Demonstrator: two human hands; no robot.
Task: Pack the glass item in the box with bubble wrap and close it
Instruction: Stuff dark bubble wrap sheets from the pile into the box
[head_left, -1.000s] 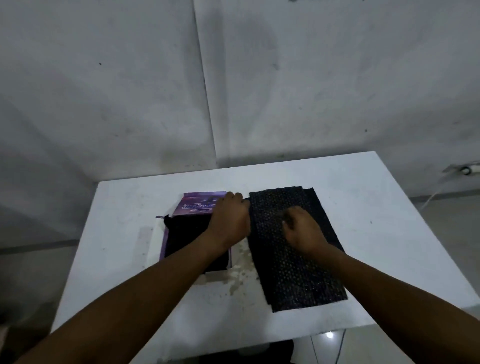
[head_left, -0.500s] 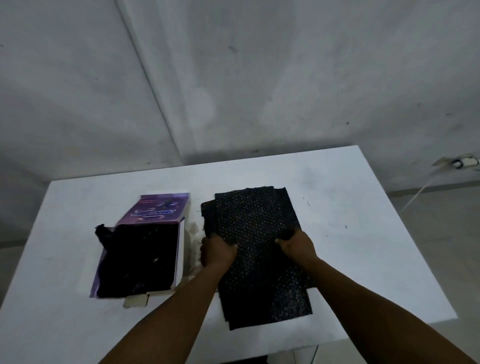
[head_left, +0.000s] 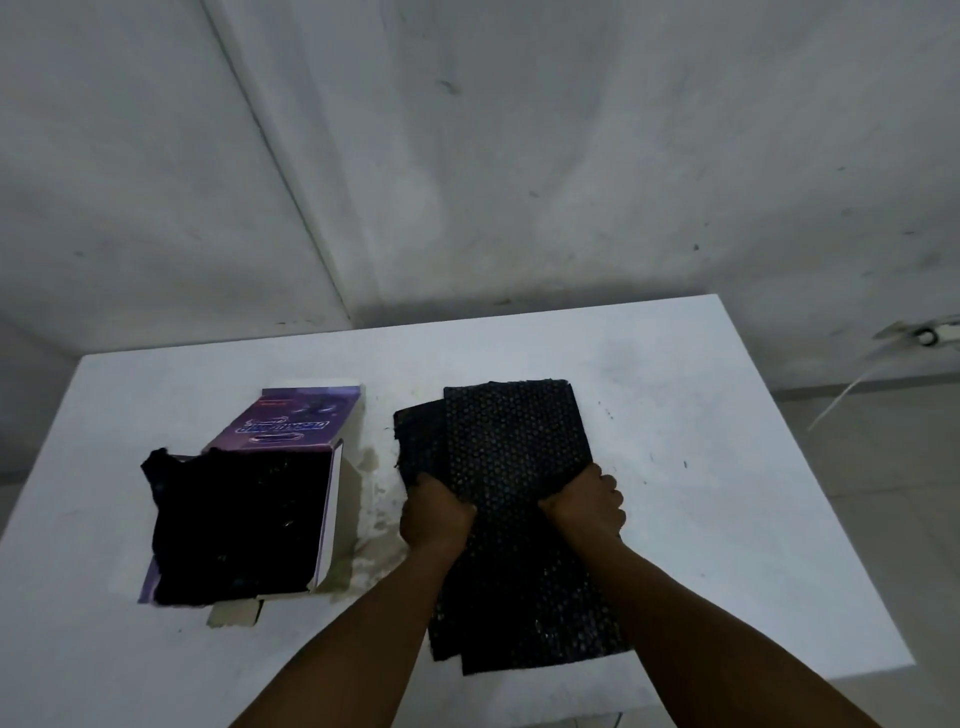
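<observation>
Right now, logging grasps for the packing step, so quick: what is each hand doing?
Left hand: gripping the black bubble wrap at its left edge.
Right hand: gripping the same wrap at its right edge.

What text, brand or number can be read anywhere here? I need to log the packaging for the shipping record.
Purple box, open lid flap: stylised light lettering in a dark band, seen upside down and too blurred to read.
Same flap, far corner: a small red label, too small to read.
Black bubble wrap: no print, only the bubble pattern.
White table and the wall: no text or signs visible.
</observation>
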